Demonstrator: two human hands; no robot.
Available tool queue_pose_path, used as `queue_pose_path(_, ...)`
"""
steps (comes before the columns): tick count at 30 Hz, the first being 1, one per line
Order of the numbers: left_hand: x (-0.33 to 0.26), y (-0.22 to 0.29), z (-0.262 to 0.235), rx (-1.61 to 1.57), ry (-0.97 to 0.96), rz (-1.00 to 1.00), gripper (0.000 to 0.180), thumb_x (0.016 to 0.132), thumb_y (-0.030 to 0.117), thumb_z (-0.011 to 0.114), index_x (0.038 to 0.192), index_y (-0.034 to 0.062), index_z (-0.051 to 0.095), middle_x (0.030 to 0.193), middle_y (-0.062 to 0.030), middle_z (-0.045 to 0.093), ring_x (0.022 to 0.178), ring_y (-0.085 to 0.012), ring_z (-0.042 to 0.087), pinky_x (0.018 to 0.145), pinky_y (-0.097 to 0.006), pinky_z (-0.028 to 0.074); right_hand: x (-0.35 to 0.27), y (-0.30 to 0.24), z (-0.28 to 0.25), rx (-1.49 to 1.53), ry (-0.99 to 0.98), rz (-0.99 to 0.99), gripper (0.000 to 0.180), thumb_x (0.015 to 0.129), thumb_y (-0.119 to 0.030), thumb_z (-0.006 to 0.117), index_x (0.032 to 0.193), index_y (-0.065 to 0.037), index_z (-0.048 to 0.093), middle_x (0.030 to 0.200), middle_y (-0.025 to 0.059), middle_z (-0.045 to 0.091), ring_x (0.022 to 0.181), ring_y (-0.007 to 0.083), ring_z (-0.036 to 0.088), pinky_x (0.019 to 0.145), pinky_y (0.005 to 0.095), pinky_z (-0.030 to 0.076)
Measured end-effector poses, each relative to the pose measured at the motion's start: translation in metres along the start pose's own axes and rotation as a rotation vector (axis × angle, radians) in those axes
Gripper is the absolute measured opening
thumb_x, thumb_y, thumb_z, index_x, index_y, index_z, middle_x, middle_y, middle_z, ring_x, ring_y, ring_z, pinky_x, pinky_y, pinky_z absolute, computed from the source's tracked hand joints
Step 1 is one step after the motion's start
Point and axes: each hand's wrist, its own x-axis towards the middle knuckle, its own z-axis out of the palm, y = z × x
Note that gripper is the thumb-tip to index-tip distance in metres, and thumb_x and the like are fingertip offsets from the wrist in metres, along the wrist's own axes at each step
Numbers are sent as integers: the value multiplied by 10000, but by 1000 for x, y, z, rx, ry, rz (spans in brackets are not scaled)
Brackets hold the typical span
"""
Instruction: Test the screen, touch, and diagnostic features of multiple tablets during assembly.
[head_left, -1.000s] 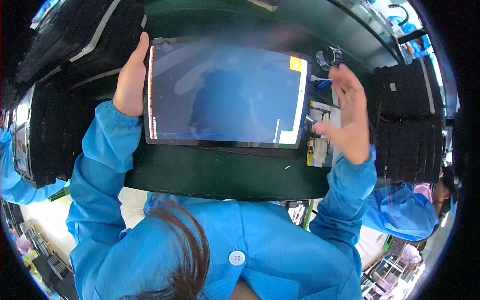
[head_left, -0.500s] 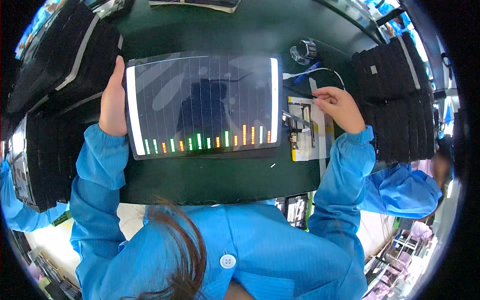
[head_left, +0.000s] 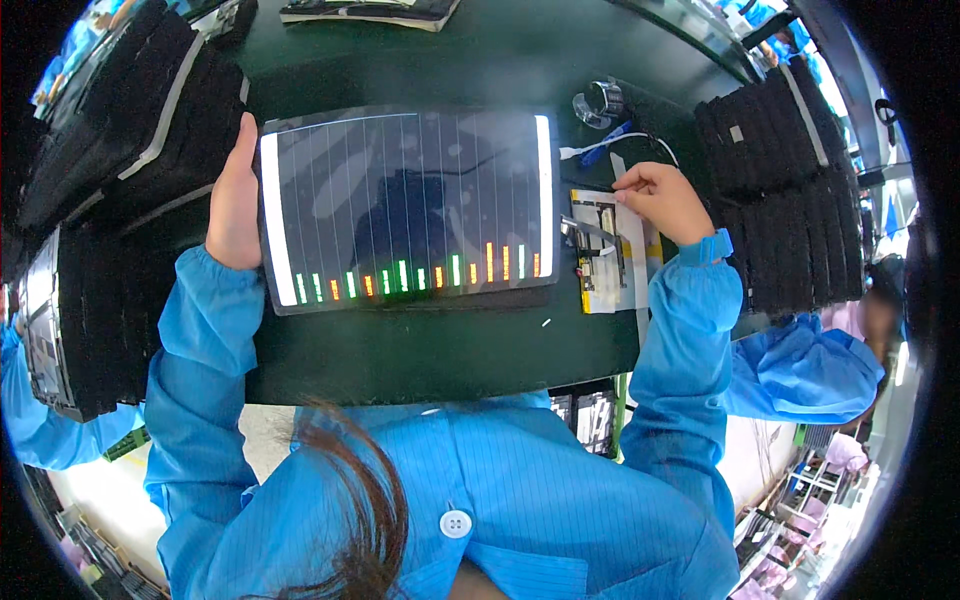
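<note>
A flat display panel (head_left: 415, 200) is lit, with white bands at both sides, thin vertical lines and small green and orange marks along its lower part. My left hand (head_left: 236, 205) grips its left edge, thumb up along the side and the other fingers hidden. Right of the panel lies a white and yellow board (head_left: 600, 280) with dark circuit strips, joined toward the panel by a short ribbon cable (head_left: 588, 232). Over the board's upper end my right hand (head_left: 665, 203) is pinched, thumb against forefinger. Whatever lies between those fingertips is too small to make out.
Stacks of black padded sheets stand at the left (head_left: 150, 120) and right (head_left: 785, 190). Behind the board are a roll of clear tape (head_left: 600, 103), a blue tool (head_left: 605, 148) and a white cable (head_left: 645, 137). A booklet (head_left: 370, 10) lies at the far edge. Other people in blue sit on both sides.
The view has shifted slightly. Both hands keep their places, the left at the panel's edge and the right pinched over the board.
</note>
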Motion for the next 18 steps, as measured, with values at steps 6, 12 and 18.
queue_pose_path(6,1,-1,-1,-33,14,26,493,944,448,366,1060,29,598,1045,-97,632,914,-217,601,829,-316,464,-20,-10,7,85,-33,-95,404,698,-35,698,1071,-39,541,736,17,549,637,87,527,556,229,431)
queue_pose_path(12,2,-1,-2,-86,-60,4,472,938,445,390,1037,39,610,1009,-79,643,887,-209,601,814,-312,465,-71,-45,65,-110,79,-236,696,685,-105,703,1293,-108,367,784,106,527,669,213,522,611,339,429)
queue_pose_path(18,3,-1,-5,-47,12,14,475,938,446,389,1037,38,611,1017,-76,643,906,-211,600,823,-315,463,-71,-49,74,-68,182,-158,682,739,-62,575,1362,-136,307,801,168,560,691,279,556,641,376,444)
